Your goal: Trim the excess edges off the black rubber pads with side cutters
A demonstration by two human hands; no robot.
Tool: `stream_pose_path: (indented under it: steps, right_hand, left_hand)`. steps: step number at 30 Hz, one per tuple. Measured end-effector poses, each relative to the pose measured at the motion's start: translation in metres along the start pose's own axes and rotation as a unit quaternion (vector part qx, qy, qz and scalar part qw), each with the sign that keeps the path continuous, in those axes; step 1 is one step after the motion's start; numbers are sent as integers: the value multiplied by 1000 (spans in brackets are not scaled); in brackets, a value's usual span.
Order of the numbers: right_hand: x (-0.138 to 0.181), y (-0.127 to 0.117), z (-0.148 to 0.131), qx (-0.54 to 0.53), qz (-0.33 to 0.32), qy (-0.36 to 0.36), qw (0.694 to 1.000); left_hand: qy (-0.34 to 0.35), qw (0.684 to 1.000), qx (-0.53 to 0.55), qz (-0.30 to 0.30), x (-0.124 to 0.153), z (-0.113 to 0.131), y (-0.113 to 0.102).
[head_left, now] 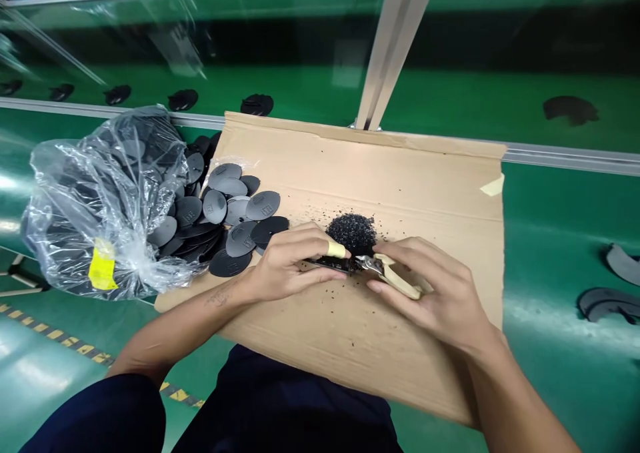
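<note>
Over the cardboard sheet (pixel 310 326), my left hand (pixel 295 259) grips a black plastic disc (pixel 330 263) tilted nearly edge-on. Yellow tape wraps one of its fingers. My right hand (pixel 440 289) is closed around cutting pliers (pixel 400 281) with cream handles, their metal jaws at the right edge of the disc. Just behind the jaws lies a heap of small black plastic bits (pixel 353 231), with stray crumbs scattered around it. Left of my left hand, several loose black oval-looking discs (pixel 240 238) are piled on the cardboard, some with raised marks.
A clear plastic bag (pixel 100 199) with a yellow label holds more black discs at the left. Behind the cardboard runs a metal rail (pixel 575 159) with an upright post (pixel 395 46). Curved black pieces (pixel 610 304) lie on the green surface at right.
</note>
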State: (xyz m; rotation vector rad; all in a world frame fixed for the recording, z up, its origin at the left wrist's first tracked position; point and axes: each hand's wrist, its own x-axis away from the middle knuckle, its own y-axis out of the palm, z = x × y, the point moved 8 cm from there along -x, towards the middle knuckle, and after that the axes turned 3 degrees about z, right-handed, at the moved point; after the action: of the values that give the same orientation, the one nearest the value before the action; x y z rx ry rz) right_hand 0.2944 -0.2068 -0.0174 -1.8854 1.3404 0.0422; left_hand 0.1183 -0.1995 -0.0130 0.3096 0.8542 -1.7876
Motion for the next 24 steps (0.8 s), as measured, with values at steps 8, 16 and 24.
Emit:
stream_pose_path:
  steps: [8,16,24]
  right_hand:
    - [3,4,-5,40,0,-31,999]
    - [5,5,-4,66,0,-33,997]
    - [7,6,-9,67,0,-27,997]
  left_hand:
    - [6,1000,1,-2,3,-1,4]
    - [7,1000,0,10,5,-1,5]
    - [7,1000,7,6,5,0,7]
